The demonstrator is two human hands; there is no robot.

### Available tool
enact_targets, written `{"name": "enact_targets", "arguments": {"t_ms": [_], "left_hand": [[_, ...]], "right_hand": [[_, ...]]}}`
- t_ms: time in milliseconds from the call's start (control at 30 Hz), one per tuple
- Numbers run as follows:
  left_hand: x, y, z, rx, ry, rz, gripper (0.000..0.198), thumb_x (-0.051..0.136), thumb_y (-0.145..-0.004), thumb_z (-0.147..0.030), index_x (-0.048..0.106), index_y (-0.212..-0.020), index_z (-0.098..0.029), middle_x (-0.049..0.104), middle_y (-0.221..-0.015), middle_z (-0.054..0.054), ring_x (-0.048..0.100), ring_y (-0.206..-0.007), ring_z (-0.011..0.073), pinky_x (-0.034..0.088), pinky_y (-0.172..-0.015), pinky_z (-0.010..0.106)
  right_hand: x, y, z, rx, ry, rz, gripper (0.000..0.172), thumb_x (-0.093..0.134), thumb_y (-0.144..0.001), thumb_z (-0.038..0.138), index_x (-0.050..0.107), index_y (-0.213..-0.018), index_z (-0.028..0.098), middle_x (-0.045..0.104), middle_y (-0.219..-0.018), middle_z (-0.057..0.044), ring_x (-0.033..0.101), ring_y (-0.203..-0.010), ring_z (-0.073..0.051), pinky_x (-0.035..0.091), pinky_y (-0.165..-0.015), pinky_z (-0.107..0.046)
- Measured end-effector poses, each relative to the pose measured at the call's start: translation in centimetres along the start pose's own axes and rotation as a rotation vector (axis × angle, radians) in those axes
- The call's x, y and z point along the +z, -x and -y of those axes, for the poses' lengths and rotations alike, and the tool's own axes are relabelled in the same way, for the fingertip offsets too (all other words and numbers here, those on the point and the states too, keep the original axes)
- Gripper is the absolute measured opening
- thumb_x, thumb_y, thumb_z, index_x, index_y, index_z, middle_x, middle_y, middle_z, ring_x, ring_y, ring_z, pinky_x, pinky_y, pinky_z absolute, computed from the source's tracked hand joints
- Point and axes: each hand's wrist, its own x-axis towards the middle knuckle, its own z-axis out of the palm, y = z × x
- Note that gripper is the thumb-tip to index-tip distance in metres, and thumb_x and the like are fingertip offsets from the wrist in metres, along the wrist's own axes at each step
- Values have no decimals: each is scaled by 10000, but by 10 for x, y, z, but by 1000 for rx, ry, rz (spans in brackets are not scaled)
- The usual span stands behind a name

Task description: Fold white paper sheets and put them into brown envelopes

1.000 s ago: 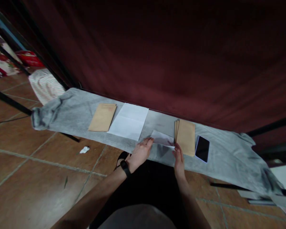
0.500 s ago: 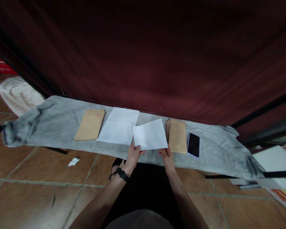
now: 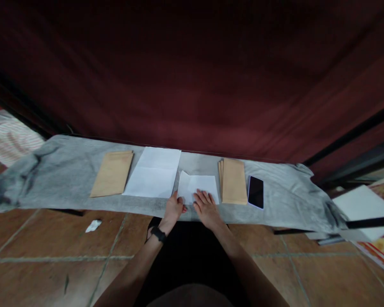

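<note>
A folded white sheet of paper (image 3: pixel 198 185) lies on the grey cloth (image 3: pixel 67 179) covering a narrow bench in front of me. My right hand (image 3: pixel 206 207) rests flat on the sheet's near edge, fingers stretched out. My left hand (image 3: pixel 173 209), with a black watch at the wrist, is curled at the sheet's near left corner, thumb pressing it. A larger white sheet (image 3: pixel 153 172) lies just left of it. A stack of brown envelopes (image 3: pixel 233 181) lies to the right of the folded sheet.
A single brown envelope (image 3: pixel 112 172) lies left of the big sheet. A dark phone (image 3: pixel 256 192) lies right of the envelope stack. A dark red curtain (image 3: pixel 195 72) hangs behind the bench. On the tiled floor (image 3: pixel 51 256) lies a white paper scrap (image 3: pixel 93 225). A white board (image 3: pixel 361 207) sits at right.
The sheet I held up in both hands half a second ago now lies folded on the cloth. My right hand has flattened onto it and my left has gone to its corner.
</note>
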Motion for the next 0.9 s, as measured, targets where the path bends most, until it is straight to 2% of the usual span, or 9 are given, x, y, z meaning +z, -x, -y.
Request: {"name": "enact_targets", "arguments": {"t_ms": [167, 233, 267, 333, 400, 467, 567, 700, 900], "left_hand": [[-14, 25, 3, 62, -175, -131, 278, 481, -929, -256, 539, -1178, -145, 682, -712, 52, 680, -599, 189, 522, -564, 277], [-13, 41, 5, 194, -427, -253, 337, 441, -968, -361, 528, -1223, -158, 708, -817, 95, 699, -683, 226, 540, -634, 335], [-10, 47, 5, 275, -489, -253, 346, 394, -988, -367, 531, -1230, -160, 717, -861, 108, 704, -718, 231, 547, -672, 354], [1, 51, 3, 526, -547, -133, 353, 321, -1012, -343, 568, -1207, -183, 724, -989, 118, 706, -886, 228, 547, -813, 374], [17, 42, -2, 738, -598, 26, 385, 309, -1018, -339, 568, -1266, -199, 677, -1212, 119, 631, -1142, 235, 492, -985, 408], [32, 23, -7, 785, -633, 76, 455, 298, -1021, -358, 495, -1373, -147, 571, -1398, 134, 507, -1320, 225, 410, -1106, 423], [45, -9, -9, 788, -731, 133, 502, 254, -1026, -357, 461, -1413, -112, 479, -1489, 144, 399, -1411, 214, 326, -1172, 447], [49, -37, -2, 808, -800, 90, 548, 257, -1023, -388, 389, -1472, -103, 391, -1545, 150, 303, -1462, 226, 294, -1187, 455], [55, -62, 2, 811, -825, 7, 582, 265, -1014, -386, 274, -1531, -120, 349, -1566, 149, 270, -1475, 236, 268, -1191, 467]], "right_hand": [[3, 3, -3, -51, 62, 25, 490, 428, -1014, 341, 392, -1491, 237, 414, -1534, -43, 378, -1418, -245, 246, -1189, -501], [2, 6, -3, -60, 59, 20, 492, 421, -1016, 342, 386, -1494, 229, 414, -1534, -41, 381, -1416, -244, 238, -1194, -500], [2, 7, -3, -62, 57, 19, 491, 417, -1017, 340, 385, -1494, 227, 415, -1533, -39, 378, -1417, -242, 235, -1197, -501], [2, 7, -4, -73, 55, 17, 494, 426, -1012, 325, 386, -1493, 219, 419, -1531, -43, 364, -1424, -241, 229, -1201, -501], [4, 8, -4, -88, 54, 12, 502, 456, -995, 295, 401, -1485, 198, 444, -1516, -62, 353, -1430, -240, 222, -1207, -494], [5, 9, -5, -92, 47, -4, 491, 489, -974, 265, 450, -1454, 165, 509, -1466, -94, 384, -1412, -231, 223, -1212, -469], [5, 14, -4, -93, 16, -35, 429, 503, -962, 242, 540, -1384, 170, 620, -1351, -93, 475, -1343, -204, 241, -1212, -435], [3, 25, -3, -94, -18, -54, 404, 490, -976, 275, 554, -1371, 221, 611, -1368, -56, 476, -1343, -201, 231, -1211, -455], [2, 28, -1, -53, -18, -38, 419, 469, -990, 330, 531, -1395, 243, 608, -1372, -59, 483, -1339, -225, 124, -1221, -528]]}}
